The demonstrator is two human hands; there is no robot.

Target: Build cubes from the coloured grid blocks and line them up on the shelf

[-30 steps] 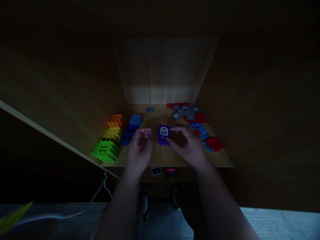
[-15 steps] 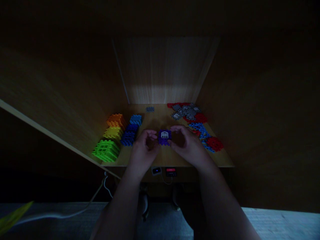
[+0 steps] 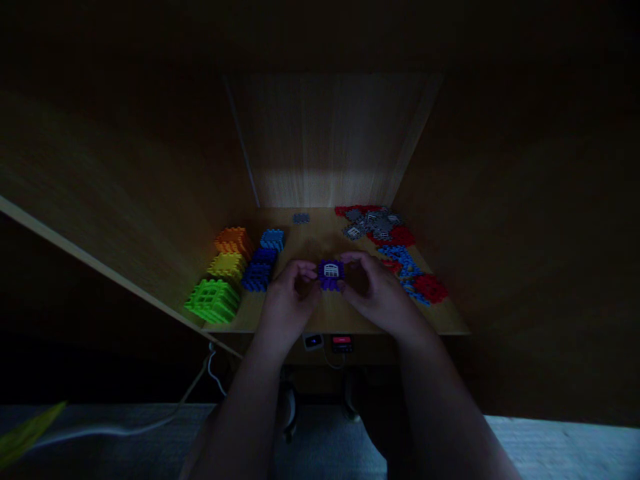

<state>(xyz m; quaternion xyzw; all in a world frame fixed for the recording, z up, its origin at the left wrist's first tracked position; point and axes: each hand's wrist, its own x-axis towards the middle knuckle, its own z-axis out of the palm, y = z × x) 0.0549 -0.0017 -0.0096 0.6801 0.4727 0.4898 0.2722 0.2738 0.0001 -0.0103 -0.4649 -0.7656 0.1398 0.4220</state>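
Observation:
Between my two hands, low over the middle of the shelf, is a small stack of purple interlocking building tiles (image 3: 331, 283) with a white window-like grid on top. My left hand (image 3: 293, 297) curls round from the left, its fingertips and thumb at the stack's left edge. From the right, my right hand (image 3: 375, 290) pinches the opposite edge with thumb and fingers. Left of my left hand stand stacks of dark blue tiles (image 3: 257, 275) and light blue tiles (image 3: 273, 239).
Orange (image 3: 233, 240), yellow (image 3: 227, 265) and green tile stacks (image 3: 213, 300) line the left side. A grey tile (image 3: 301, 218) lies near the back wall. To the right are loose grey tiles (image 3: 383, 223), blue pieces (image 3: 400, 259) and red pieces (image 3: 431, 288). Side panels enclose the shelf.
The purple stack has shifted very slightly right, and its top looks tilted a little differently. Both hands stay at its sides, almost unmoved.

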